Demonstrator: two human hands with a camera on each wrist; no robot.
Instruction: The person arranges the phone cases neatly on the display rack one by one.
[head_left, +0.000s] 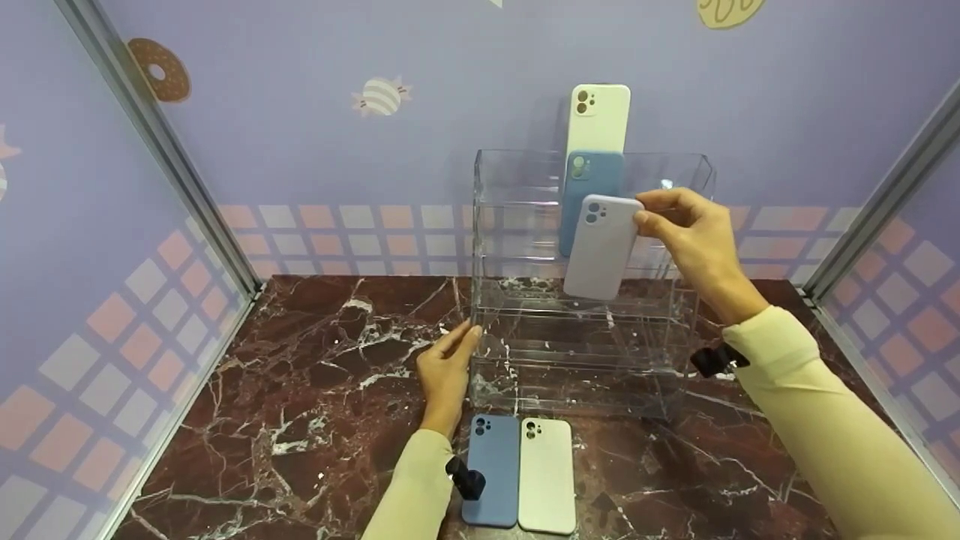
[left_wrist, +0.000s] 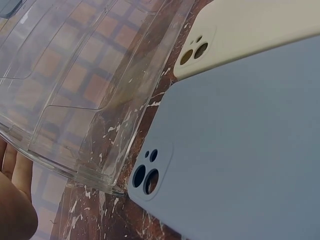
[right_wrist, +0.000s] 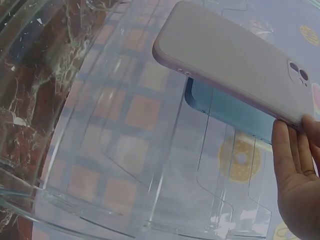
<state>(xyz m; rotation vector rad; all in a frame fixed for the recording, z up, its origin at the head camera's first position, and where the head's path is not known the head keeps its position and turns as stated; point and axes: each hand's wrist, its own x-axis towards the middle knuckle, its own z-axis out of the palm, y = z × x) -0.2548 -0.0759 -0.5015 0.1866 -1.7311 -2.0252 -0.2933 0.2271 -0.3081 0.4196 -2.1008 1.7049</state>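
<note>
Pinching lilac case (head_left: 602,255) by upper corner with right hand (head_left: 703,238), likely leaving lower end free; left hand (head_left: 444,372), fingers fairly straight, against rack (head_left: 585,365) side, probably steadying it.

light-blue case (head_left: 587,182) partly hidden behind lilac case (head_left: 602,255)
</note>
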